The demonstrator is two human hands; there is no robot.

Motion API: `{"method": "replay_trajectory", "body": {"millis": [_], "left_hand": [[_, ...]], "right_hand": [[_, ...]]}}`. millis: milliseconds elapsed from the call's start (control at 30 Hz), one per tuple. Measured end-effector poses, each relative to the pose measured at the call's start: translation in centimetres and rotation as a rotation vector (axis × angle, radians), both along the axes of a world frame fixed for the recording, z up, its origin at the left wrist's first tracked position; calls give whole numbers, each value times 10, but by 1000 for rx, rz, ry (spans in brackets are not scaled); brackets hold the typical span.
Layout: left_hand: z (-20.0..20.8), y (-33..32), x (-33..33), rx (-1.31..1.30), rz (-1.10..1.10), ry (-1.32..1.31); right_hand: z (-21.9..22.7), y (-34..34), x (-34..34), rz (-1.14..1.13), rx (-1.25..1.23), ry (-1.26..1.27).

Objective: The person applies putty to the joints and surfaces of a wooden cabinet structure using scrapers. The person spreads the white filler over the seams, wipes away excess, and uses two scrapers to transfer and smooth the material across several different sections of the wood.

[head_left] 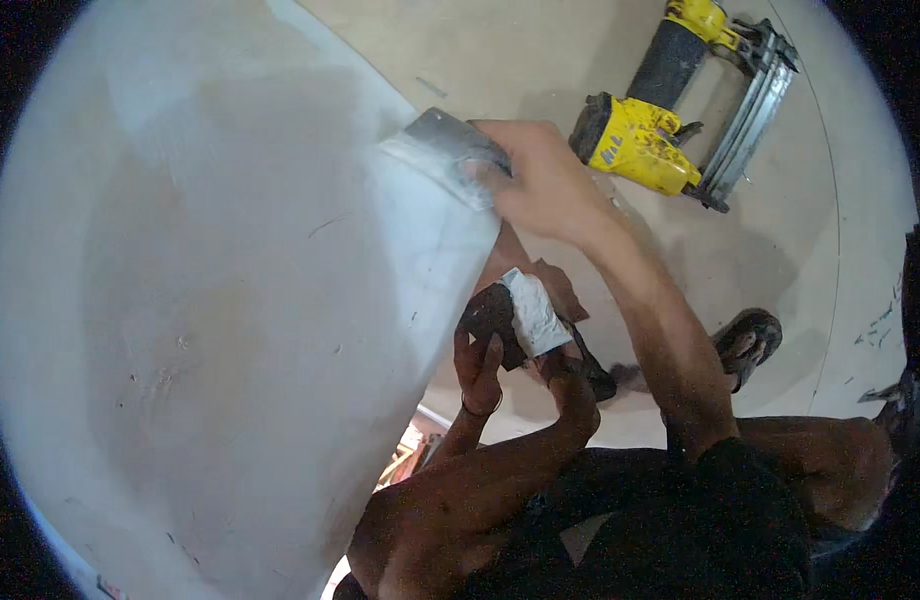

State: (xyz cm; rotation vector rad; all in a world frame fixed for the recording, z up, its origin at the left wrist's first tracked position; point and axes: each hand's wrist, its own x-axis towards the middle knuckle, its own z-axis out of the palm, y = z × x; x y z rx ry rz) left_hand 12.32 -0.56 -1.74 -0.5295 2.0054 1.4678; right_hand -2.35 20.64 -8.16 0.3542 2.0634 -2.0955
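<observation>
Grey metal blade (442, 142): the right hand (533, 180) is pinching it at the far right border of a pale panel (240, 300). White paste (536, 314): sitting right of the panel, against a dark holder (492, 310) that the left hand (478, 366) is gripping. Progress: apparently unfinished; smooth areas are alternating with scuffs (163, 380) (a thick paste portion is remaining).

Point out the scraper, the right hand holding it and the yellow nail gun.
Scraper (440, 138): head view, on its grey blade.
Right hand (540, 178): head view, on the back of the hand.
Nail gun (644, 142): head view, on its yellow body.
</observation>
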Motion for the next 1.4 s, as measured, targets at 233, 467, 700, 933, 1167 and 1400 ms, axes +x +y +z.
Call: {"method": "replay_trajectory", "body": {"millis": [233, 467, 700, 933, 1167, 1400], "left_hand": [[4, -2, 3, -29, -128, -7], [4, 1, 6, -24, -103, -64], [10, 6, -5, 17, -55, -76], [9, 9, -7, 13, -45, -54], [5, 7, -7, 20, -76, -3], [5, 7, -10, 4, -90, -6]], "right_hand": [[18, -6, 1, -258, 160, -8], [4, -27, 4, -185, 170, 30], [0, -28, -3, -164, 134, -127], [-15, -23, -9, -152, 166, -182], [-18, -14, -15, -109, 169, -165], [-33, -7, -18, -29, 156, -153]]}}
